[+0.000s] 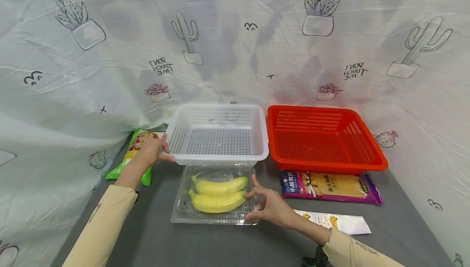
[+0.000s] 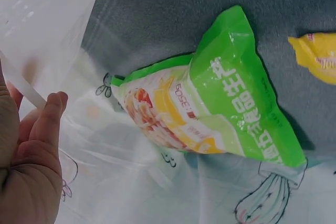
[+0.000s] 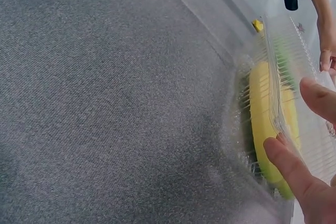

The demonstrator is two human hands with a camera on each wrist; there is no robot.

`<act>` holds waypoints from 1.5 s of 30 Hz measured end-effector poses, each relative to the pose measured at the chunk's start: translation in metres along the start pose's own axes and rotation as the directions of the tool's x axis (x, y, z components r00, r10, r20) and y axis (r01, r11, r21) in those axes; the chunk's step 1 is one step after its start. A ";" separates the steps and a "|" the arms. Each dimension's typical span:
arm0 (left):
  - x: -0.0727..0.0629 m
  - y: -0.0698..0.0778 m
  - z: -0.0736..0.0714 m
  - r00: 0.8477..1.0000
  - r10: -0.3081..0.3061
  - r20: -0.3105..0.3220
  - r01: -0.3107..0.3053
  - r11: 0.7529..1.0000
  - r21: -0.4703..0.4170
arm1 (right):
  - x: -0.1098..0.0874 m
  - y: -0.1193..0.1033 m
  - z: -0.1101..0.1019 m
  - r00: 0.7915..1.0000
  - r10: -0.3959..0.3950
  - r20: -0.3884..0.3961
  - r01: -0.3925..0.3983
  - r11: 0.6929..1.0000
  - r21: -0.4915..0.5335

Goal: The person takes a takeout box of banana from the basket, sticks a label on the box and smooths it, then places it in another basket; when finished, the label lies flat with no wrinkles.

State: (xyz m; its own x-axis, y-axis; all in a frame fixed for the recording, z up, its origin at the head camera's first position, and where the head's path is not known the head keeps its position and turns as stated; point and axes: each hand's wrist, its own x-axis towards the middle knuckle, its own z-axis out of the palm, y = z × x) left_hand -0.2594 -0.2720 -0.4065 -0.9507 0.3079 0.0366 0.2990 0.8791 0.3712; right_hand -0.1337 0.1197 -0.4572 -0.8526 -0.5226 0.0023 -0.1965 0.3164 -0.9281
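In the head view my left hand grips the left rim of a white plastic basket; its fingers also meet the rim in the left wrist view. Below the basket lies a clear plastic box, with two yellow bananas inside. My right hand touches the right side of that box, its thumb and fingers spread. In the right wrist view a fingertip lies against the clear edge, with a banana behind the plastic.
A red basket stands right of the white one. In front of it lie a purple-edged noodle pack and a white strip with banana prints. A green food bag lies at left, against the printed cloth.
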 end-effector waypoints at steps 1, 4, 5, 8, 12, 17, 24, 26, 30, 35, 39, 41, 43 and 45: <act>-0.001 0.000 0.000 1.000 0.007 -0.007 -0.007 1.000 -0.008 | 0.001 0.000 0.000 1.000 0.003 -0.007 -0.003 1.000 0.003; -0.002 -0.001 0.001 0.999 0.035 -0.014 -0.035 0.999 -0.028 | 0.002 -0.001 0.000 0.999 0.024 -0.035 -0.024 1.000 -0.011; -0.002 -0.001 0.001 0.999 0.041 -0.009 -0.041 0.998 -0.037 | 0.001 -0.001 0.000 0.999 0.029 -0.042 -0.030 0.999 -0.022; -0.005 0.000 0.003 0.999 0.033 0.008 -0.032 0.998 -0.047 | -0.001 -0.002 -0.002 0.999 0.038 -0.037 -0.040 0.998 -0.051; -0.013 0.003 0.005 1.000 -0.010 0.018 0.011 0.997 -0.077 | -0.007 -0.006 -0.008 0.996 0.071 0.045 -0.072 0.997 0.013; -0.032 0.021 0.000 0.990 -0.029 -0.135 0.009 0.990 -0.143 | -0.022 -0.010 -0.017 0.988 0.126 0.084 -0.139 0.977 0.161; -0.062 0.080 0.005 0.914 -0.187 -0.359 -0.054 0.823 -0.566 | -0.046 0.003 -0.036 0.976 0.218 -0.004 -0.206 0.926 0.317; -0.067 0.099 0.010 0.908 -0.255 -0.333 -0.071 0.689 -0.721 | -0.051 0.010 -0.042 0.974 0.227 -0.017 -0.207 0.912 0.354; -0.072 0.135 0.026 0.921 -0.301 -0.247 -0.098 0.434 -0.896 | -0.062 0.022 -0.052 0.967 0.251 -0.044 -0.214 0.896 0.389; -0.072 0.176 0.047 0.955 -0.247 -0.164 -0.091 0.284 -0.955 | -0.077 0.032 -0.065 0.959 0.268 -0.087 -0.217 0.901 0.376; -0.071 0.205 0.064 0.982 -0.155 -0.110 -0.070 0.244 -0.967 | -0.089 0.042 -0.075 0.955 0.269 -0.124 -0.209 0.909 0.361; -0.070 0.218 0.075 0.990 -0.090 -0.105 -0.079 0.249 -0.965 | -0.095 0.047 -0.080 0.953 0.269 -0.142 -0.205 0.913 0.351; -0.069 0.229 0.084 0.994 -0.028 -0.103 -0.092 0.277 -0.957 | -0.102 0.052 -0.084 0.955 0.250 -0.159 -0.186 0.925 0.332; -0.068 0.240 0.095 0.993 0.022 -0.113 -0.115 0.288 -0.951 | -0.108 0.056 -0.087 0.957 0.229 -0.179 -0.168 0.937 0.305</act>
State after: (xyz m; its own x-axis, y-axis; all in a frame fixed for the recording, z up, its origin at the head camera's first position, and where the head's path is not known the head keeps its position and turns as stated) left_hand -0.1150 -0.0480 -0.4079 -0.9470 0.2844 0.1497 0.1172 -0.1282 0.9848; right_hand -0.0951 0.2627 -0.4765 -0.9475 -0.2855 -0.1440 0.1066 0.1426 -0.9840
